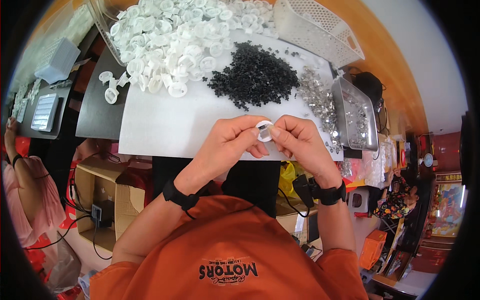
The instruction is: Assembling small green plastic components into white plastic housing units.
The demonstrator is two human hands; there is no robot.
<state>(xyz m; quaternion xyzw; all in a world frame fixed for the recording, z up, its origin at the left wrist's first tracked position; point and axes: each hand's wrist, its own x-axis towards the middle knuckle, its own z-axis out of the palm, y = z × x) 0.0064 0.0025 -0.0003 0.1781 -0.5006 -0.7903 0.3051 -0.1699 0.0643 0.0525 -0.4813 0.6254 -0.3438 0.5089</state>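
Both hands met over the white board point(165, 125): the left hand point(227, 142) and right hand point(300, 140) together pinched one small white plastic cap point(264, 131), just below the black pellet heap point(255, 75).

Your bench point(165, 130) has a white top. On it you see a big heap of white round caps point(170, 35), a pile of small black bits point(255, 75), shiny metal pieces point(316, 97), a metal tray point(356, 114) and a white basket point(320, 27).
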